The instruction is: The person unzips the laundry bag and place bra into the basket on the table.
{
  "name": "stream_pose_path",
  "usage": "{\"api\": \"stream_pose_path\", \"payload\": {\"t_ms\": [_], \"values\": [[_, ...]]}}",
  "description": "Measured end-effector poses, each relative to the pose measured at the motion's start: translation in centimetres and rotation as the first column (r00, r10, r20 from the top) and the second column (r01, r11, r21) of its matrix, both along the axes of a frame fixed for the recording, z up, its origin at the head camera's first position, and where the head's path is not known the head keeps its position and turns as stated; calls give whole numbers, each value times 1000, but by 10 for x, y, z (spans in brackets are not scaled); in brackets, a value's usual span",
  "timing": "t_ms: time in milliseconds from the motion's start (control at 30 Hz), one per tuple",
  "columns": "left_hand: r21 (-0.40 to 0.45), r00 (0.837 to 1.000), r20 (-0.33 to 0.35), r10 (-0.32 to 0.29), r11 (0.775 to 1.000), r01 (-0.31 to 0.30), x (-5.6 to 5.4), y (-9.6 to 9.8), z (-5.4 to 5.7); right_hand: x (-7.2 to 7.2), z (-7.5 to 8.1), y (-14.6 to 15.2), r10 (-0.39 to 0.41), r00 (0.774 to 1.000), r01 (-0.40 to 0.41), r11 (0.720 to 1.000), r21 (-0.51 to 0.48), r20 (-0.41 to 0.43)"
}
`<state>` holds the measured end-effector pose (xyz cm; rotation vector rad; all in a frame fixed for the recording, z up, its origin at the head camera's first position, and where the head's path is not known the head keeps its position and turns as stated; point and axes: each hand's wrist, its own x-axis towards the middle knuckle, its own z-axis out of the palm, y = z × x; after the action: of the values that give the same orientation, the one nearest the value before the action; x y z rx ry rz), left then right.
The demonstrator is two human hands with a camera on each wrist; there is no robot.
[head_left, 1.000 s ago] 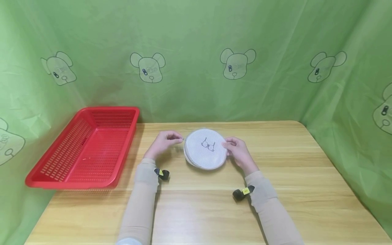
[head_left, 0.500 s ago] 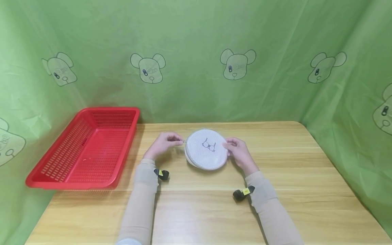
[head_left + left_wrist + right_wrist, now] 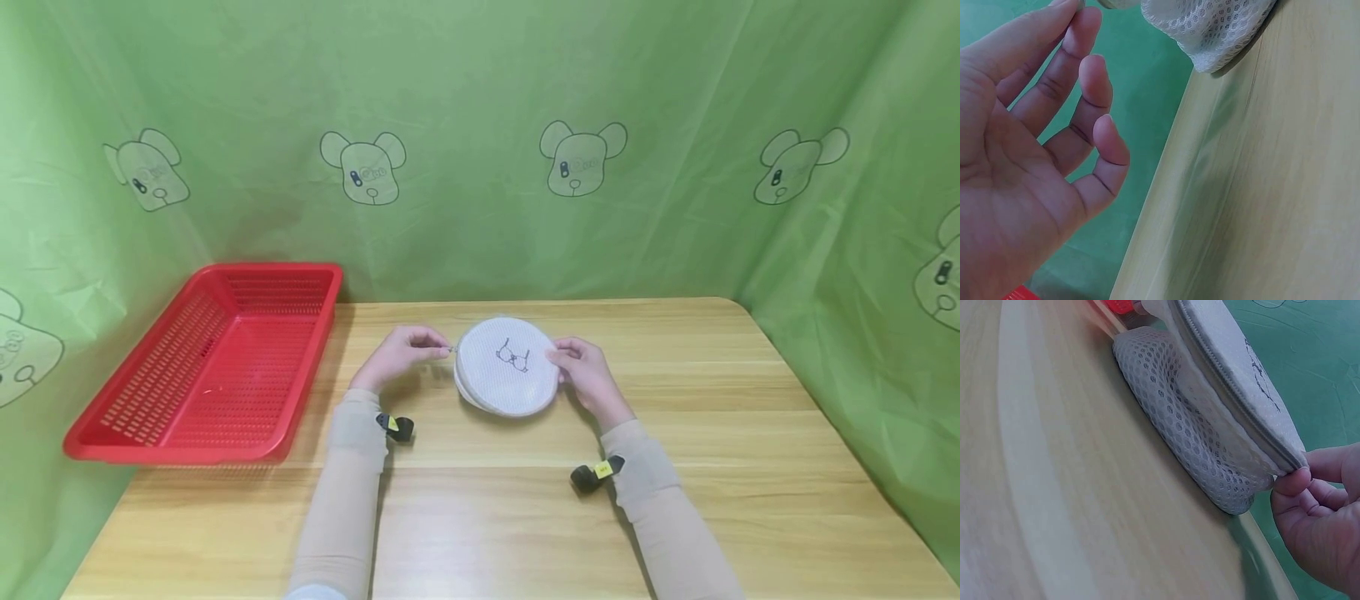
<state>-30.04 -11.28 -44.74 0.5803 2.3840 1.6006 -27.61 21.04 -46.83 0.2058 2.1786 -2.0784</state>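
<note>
A round white mesh laundry bag (image 3: 506, 367) stands on the table, its lid bearing a dark line drawing like a bra or glasses. My left hand (image 3: 401, 354) pinches a small pull at the bag's left edge, likely the zipper pull; the fingertips are cut off at the top of the left wrist view. Across from it, my right hand (image 3: 587, 371) pinches the bag's right rim between thumb and forefinger. In the right wrist view the zipper (image 3: 1229, 381) runs along the rim to that thumb, above the honeycomb mesh side (image 3: 1166, 394). What the bag contains is hidden.
A red plastic basket (image 3: 183, 454) with slotted walls stands at the table's left. The wooden table (image 3: 712, 433) reaches back to a green curtain (image 3: 480, 233) with printed bear heads, which also hangs on both sides.
My left fingertips have moved slightly down and to the right along the bag's left edge. The bag has shifted a touch to the right. My right hand keeps its grip on the rim.
</note>
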Motion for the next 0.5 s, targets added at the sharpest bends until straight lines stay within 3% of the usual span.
{"api": "stream_pose_path", "payload": {"t_ms": [500], "values": [[4, 1000, 8, -28, 1000, 28, 0, -2, -1, 1, 0, 0, 3, 1000, -3, 1000, -8, -5]]}}
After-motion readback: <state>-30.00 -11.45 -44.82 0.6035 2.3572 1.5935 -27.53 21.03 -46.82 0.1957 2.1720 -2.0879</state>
